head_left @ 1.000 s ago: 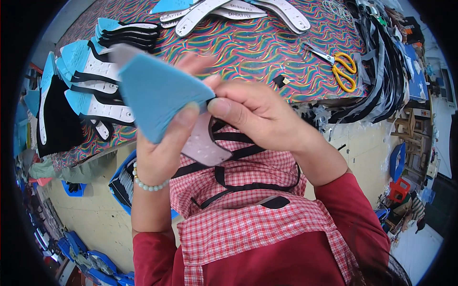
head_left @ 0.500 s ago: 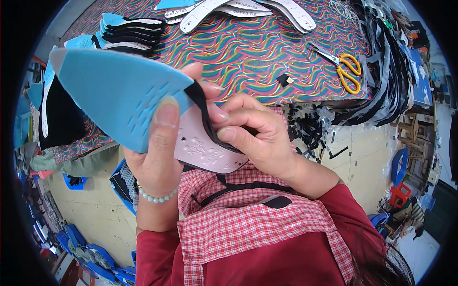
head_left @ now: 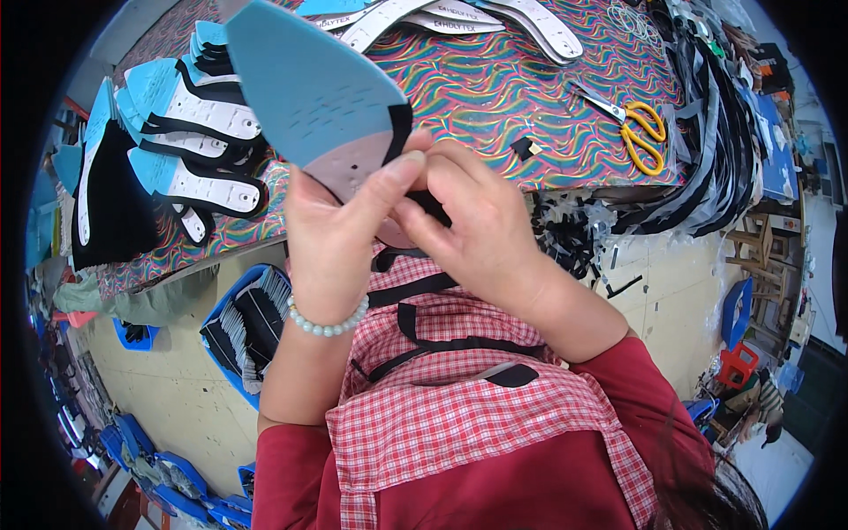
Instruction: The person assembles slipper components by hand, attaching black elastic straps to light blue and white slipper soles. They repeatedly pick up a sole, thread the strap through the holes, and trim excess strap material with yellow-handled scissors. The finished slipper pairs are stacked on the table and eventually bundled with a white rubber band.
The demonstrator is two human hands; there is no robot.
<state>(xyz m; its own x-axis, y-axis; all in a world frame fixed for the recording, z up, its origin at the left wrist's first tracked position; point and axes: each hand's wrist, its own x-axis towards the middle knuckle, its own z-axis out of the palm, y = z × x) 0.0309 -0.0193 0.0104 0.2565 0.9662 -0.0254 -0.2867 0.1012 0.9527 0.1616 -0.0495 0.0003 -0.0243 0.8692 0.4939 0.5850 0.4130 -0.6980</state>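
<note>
My left hand point(head_left: 340, 234) grips a blue shoe insole point(head_left: 309, 84) by its pale grey heel end, holding it up over the table edge. A black strip crosses the insole where blue meets grey. My right hand point(head_left: 468, 225) pinches the same heel end from the right, fingers over a small black piece. The insole's blue toe points up and to the left. A pearl bracelet point(head_left: 329, 323) circles my left wrist.
A table with a colourful wavy cloth point(head_left: 495, 97) holds stacked blue-and-white insoles point(head_left: 190, 132) at left, white insoles point(head_left: 495, 18) at the back, yellow-handled scissors point(head_left: 638, 134) and black straps point(head_left: 715, 132) at right. A blue bin of parts point(head_left: 243, 327) stands on the floor.
The insole has swung upward and away, its toe now pointing up-left. Both hands have shifted onto its grey heel end.
</note>
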